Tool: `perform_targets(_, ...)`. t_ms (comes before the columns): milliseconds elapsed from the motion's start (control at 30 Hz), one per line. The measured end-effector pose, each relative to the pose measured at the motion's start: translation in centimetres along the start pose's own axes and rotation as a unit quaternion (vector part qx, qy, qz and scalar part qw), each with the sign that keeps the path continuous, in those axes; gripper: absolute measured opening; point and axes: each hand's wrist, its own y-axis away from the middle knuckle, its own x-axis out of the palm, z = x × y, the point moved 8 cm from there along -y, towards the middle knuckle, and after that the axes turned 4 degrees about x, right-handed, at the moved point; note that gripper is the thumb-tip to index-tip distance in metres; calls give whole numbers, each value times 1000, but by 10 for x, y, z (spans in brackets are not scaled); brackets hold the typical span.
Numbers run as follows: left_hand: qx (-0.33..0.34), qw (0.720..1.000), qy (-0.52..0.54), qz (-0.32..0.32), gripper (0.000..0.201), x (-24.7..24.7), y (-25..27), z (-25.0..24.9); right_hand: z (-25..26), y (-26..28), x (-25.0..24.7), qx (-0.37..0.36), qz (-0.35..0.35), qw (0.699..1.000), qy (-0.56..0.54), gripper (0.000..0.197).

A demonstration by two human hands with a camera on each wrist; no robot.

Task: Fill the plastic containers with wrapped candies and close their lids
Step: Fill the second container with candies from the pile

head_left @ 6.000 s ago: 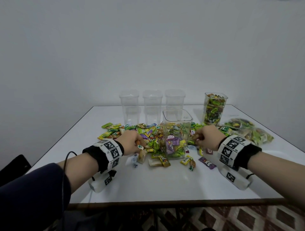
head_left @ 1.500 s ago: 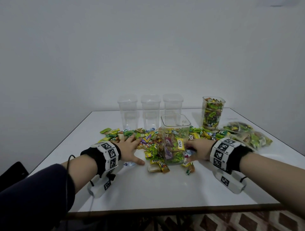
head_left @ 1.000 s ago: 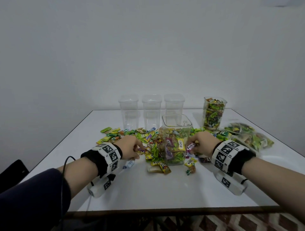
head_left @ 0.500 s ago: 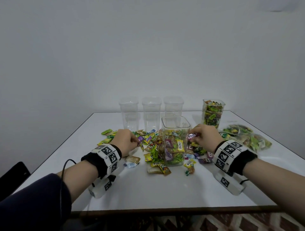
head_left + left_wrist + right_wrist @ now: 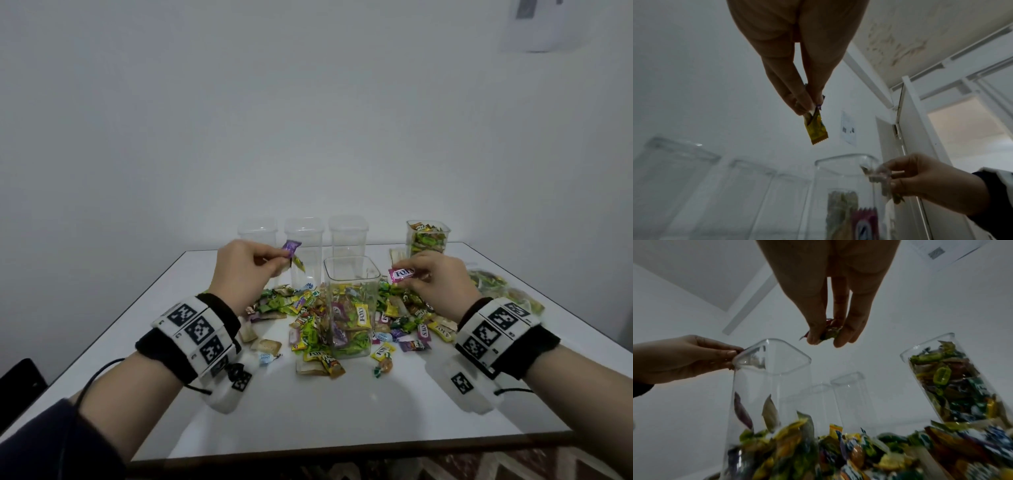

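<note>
Clear square container, half-full of candies.

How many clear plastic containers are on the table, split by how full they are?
Empty clear square plastic containers at the back: 3
Partly filled clear container in the middle: 1
Clear container full of wrapped candies, back right: 1
Total: 5

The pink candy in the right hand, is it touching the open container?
Apart. The head view shows the pink candy right of the open container's rim, table showing between.

White table: loose candies, 5 containers.
</note>
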Motion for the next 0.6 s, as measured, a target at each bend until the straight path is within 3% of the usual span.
perform_targets(200, 66, 996, 55, -6, 15, 13, -22, -51, 18, -9, -23, -3, -34, 999, -22, 27)
perform_targets(467, 99, 985, -66, 126, 6, 76, -22, -67, 42, -9, -34, -32, -53, 996, -57, 25)
perform_targets(600, 109, 967, -140, 184, 16, 95, -14, -56, 46, -6, -35, -39, -49, 995, -76, 27)
